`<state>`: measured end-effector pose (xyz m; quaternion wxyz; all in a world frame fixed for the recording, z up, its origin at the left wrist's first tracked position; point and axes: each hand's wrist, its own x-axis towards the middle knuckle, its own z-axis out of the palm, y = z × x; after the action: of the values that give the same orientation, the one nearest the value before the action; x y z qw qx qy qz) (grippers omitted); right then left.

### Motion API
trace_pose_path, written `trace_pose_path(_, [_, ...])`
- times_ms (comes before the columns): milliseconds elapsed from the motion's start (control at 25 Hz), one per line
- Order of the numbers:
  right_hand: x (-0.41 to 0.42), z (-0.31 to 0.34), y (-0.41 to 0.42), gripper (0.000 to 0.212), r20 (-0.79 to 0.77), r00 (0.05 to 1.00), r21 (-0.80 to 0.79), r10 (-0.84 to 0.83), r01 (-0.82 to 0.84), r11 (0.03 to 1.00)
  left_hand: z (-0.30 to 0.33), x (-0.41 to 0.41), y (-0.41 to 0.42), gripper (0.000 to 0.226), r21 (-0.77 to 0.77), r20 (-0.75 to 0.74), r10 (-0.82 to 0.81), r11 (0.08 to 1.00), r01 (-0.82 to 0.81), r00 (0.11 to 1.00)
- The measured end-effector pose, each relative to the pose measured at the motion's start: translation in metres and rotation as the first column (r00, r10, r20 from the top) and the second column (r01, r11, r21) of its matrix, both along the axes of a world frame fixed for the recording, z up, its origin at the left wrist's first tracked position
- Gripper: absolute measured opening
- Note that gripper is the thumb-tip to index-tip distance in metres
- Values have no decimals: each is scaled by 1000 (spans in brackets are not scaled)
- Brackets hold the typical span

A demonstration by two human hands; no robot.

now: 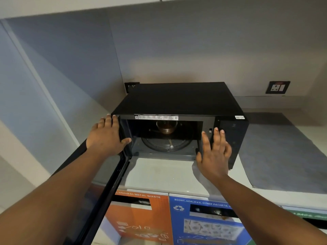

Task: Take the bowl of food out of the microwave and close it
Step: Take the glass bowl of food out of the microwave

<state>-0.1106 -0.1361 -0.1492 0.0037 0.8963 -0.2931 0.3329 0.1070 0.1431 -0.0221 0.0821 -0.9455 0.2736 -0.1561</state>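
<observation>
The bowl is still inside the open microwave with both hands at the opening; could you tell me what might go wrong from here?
1. The bowl sits deep at the back of the microwave, so the reach is long and the food could spill.
2. It may be hot, and the left hand and right hand are bare.
3. The door juts out at the left and could be bumped.
</observation>
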Motion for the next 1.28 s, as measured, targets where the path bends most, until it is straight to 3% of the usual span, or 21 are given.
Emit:
trace_pose_path(120, [5,-4,5,78,-47,992,-84,118,-122,989,-15,-10,-10,81,-156,143,-138,975,161,980])
trace_pose_path(200, [17,-1,9,77,-67,978,-59,197,-201,978,-39,-21,-26,51,-296,223,-299,886,357,928])
trace_pose_path(280, [35,1,14,76,-56,962,25,266,-265,964,-66,-23,-46,37,-458,144,-391,788,411,909])
trace_pose_path(400, [69,-5,18,70,60,945,212,321,-327,921,-102,-11,-80,40,-756,-119,-392,631,173,912])
trace_pose_path(520, [101,-16,11,67,263,922,461,284,-379,802,-131,6,-118,53,-911,-302,-423,391,-128,854])
trace_pose_path(640, [126,-28,0,60,417,896,721,150,-427,546,-149,26,-150,53,-902,-413,-539,127,-414,734])
trace_pose_path(720, [141,-43,-8,39,476,875,781,86,-466,416,-163,46,-167,44,-846,-431,-614,20,-533,661])
trace_pose_path(800, [159,-52,-17,15,496,868,791,29,-465,398,-172,66,-183,40,-822,-423,-658,-10,-569,623])
trace_pose_path(920, [192,-52,-32,43,534,845,805,-37,-494,329,-177,92,-203,33,-769,-397,-720,-79,-635,570])
trace_pose_path(1000, [212,-51,-38,33,585,807,794,-81,-548,263,-180,106,-219,33,-759,-387,-749,-72,-647,538])
trace_pose_path(1280, [260,-59,-52,28,637,756,769,-149,-609,195,-188,138,-260,35,-827,-440,-615,-5,-562,654])
